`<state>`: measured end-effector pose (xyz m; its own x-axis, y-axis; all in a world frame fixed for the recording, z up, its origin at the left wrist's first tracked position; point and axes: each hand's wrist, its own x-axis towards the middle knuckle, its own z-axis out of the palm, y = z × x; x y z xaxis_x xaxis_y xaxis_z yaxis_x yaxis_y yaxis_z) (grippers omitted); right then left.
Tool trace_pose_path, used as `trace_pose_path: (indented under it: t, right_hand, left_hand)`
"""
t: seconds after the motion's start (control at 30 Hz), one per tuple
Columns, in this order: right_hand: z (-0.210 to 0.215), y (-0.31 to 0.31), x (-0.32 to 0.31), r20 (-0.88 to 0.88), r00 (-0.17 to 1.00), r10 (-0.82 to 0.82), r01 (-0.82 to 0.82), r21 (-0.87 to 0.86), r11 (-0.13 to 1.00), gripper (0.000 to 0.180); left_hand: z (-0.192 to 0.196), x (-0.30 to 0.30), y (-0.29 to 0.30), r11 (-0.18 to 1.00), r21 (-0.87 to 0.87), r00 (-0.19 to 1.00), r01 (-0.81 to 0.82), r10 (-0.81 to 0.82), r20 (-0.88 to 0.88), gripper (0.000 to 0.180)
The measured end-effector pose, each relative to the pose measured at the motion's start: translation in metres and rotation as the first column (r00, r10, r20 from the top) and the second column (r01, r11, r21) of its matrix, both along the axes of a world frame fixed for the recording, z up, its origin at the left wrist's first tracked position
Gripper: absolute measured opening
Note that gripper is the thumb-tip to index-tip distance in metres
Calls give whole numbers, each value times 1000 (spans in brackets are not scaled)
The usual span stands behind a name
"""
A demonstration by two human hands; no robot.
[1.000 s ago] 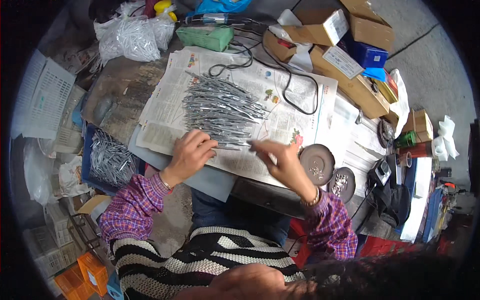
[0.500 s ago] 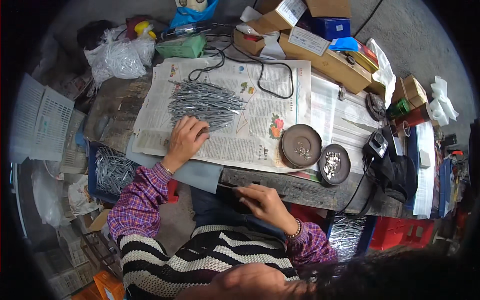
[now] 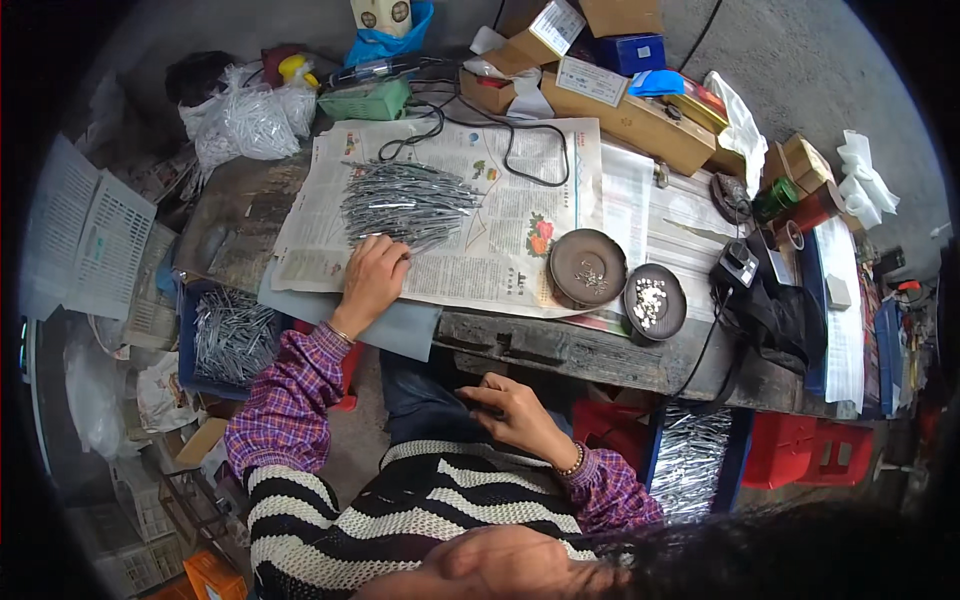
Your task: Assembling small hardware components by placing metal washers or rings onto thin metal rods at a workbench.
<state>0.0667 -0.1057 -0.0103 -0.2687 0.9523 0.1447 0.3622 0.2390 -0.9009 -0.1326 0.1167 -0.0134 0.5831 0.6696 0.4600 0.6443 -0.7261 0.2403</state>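
A heap of thin grey metal rods [image 3: 408, 203] lies on a spread newspaper [image 3: 460, 275] on the wooden bench. My left hand [image 3: 376, 275] is at the heap's near edge, fingers bent and pressed together against the rods; what its fingertips hold is hidden. Over my lap, just off the bench's front edge, my right hand [image 3: 515, 412] is closed, thumb and fingers curled together. Something dark and thin seems to be between them, too small to name. To the right stand two round brown dishes, one [image 3: 568, 252] with tiny metal parts, the other [image 3: 676, 318] with small shiny pieces.
Blue bins of rods stand below the bench at left [image 3: 190, 370] and right [image 3: 742, 450]. A green box-shaped device [image 3: 365, 102] with a black cord lies at the back, beside a bag of white sticks [image 3: 245, 125]. Cardboard boxes [image 3: 640, 125] line the back right. Red stools [image 3: 780, 450] stand below.
My right hand has drawn back slightly from the bench edge toward my lap. My left hand stays at the heap's near edge. The whole view has shifted a little.
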Motion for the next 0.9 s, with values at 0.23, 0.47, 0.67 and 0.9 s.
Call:
trace_pose_path:
  t: [0.23,0.47,0.67,0.9]
  right_hand:
    - [-9,-5,-4,1,1000,2,-2,12,1000,43]
    - [-7,-2,-2,-39,999,-17,16,-31,999,35]
    - [-10,-1,4,-108,992,-70,67,-29,997,32]
    - [-19,-1,7,-309,924,-227,172,-196,965,30]
  left_hand:
    - [4,2,-9,999,-32,1000,-20,20,-1,10]
    - [4,21,-10,990,138,980,-7,34,-195,6]
    - [7,19,-9,980,181,967,83,-35,-252,5]
    - [26,15,-30,980,105,965,170,-144,-219,9]
